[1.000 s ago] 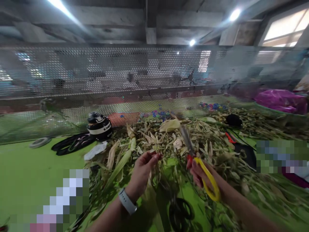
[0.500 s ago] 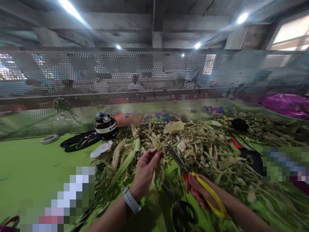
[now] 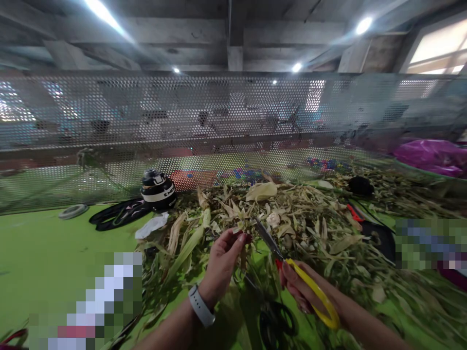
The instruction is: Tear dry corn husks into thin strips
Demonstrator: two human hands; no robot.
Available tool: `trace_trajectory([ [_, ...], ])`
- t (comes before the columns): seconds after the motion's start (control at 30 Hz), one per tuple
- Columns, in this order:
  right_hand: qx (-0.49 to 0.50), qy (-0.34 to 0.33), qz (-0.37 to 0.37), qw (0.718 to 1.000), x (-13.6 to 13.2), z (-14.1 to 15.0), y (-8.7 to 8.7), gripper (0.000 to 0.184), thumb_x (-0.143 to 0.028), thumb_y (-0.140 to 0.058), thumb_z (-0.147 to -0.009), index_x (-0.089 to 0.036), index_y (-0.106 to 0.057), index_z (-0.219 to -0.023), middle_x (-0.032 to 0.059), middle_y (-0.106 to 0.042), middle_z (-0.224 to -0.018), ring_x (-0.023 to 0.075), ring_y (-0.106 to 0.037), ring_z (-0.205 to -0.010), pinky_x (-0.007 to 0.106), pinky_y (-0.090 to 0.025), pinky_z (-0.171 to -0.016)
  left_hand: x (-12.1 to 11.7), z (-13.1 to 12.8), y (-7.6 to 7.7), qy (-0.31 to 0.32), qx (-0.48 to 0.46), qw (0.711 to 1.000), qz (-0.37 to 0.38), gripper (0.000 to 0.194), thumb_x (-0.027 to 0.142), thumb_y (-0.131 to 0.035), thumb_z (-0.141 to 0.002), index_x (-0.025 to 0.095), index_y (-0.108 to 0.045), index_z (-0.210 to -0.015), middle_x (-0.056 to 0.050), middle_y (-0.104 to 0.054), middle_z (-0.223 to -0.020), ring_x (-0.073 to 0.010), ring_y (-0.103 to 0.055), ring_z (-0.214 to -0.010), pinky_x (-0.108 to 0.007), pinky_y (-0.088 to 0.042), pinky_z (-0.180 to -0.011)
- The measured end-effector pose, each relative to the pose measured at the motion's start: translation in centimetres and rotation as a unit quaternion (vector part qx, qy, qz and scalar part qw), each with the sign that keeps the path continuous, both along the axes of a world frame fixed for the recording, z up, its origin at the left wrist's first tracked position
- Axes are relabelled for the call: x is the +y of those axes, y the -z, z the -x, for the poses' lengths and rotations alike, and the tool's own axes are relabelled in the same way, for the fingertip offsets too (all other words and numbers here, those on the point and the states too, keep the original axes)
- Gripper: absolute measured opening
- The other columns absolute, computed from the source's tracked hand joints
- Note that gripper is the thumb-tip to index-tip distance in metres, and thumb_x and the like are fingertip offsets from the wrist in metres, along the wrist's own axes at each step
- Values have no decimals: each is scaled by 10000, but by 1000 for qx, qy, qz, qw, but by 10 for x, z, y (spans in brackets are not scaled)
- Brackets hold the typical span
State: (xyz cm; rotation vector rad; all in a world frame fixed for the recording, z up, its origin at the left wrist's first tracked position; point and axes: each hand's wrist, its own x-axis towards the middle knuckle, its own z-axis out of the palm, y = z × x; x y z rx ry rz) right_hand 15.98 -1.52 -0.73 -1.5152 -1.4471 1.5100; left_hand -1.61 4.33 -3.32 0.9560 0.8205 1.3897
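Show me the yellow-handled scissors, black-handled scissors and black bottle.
Yellow-handled scissors [image 3: 316, 288], head view: on the yellow handle.
Black-handled scissors [image 3: 270, 309], head view: on the black handle.
Black bottle [image 3: 157, 196], head view: on its white band.
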Motion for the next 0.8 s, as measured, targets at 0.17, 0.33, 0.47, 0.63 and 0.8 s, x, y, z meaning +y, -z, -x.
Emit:
trace_trajectory([
  [0.17, -13, 20, 8, 1000, -1, 4, -5, 639, -824, -349, -559, -194, -413, -645, -101, -271, -424, 22, -242, -321, 143, -256, -321, -2, -1, -3, -1, 1, 1000, 7, 170, 267, -679, -686, 178, -632, -823, -6, -677, -787, -123, -616, -773, -229, -445, -762],
  [0.33, -5, 37, 18, 999, -1, 4, -6, 645, -843, -365, -520, -206, -403, -619, -91, -283, -433, 29, -260, -313, 166, -240, -321, -3, -1, -3, -1, 10, 1000, 19, 185, 275, -688, -673, 179, -640, -824, -14, -681, -805, -134, -616, -792, -233, -442, -768],
  [0.47, 9, 36, 27, 999, -1, 3, -5, 598, -809, -408, -560, -213, -393, -607, -98, -245, -409, 30, -220, -304, 163, -220, -306, -3, -2, -4, 4, 7, 1000, 15, 176, 265, -679, -688, 177, -635, -834, -13, -675, -805, -122, -612, -790, -223, -443, -770],
  [0.63, -32, 16, 18, 999, 3, 0, 8, 611, -809, -365, -606, -199, -387, -612, -91, -256, -392, 31, -232, -274, 169, -234, -276, -3, -2, -5, 4, -2, 1000, 25, 201, 266, -685, -682, 159, -633, -844, -25, -668, -806, -127, -612, -779, -228, -456, -749],
  [0.8, -30, 31, -47, 998, 15, -11, 18, 531, -735, -445, -650, -208, -380, -644, -69, -308, -477, 59, -289, -333, 204, -261, -317, -3, 0, -10, 12, -54, 997, 61, 261, 271, -734, -614, 158, -628, -825, -6, -653, -747, -111, -601, -681, -249, -481, -695],
])
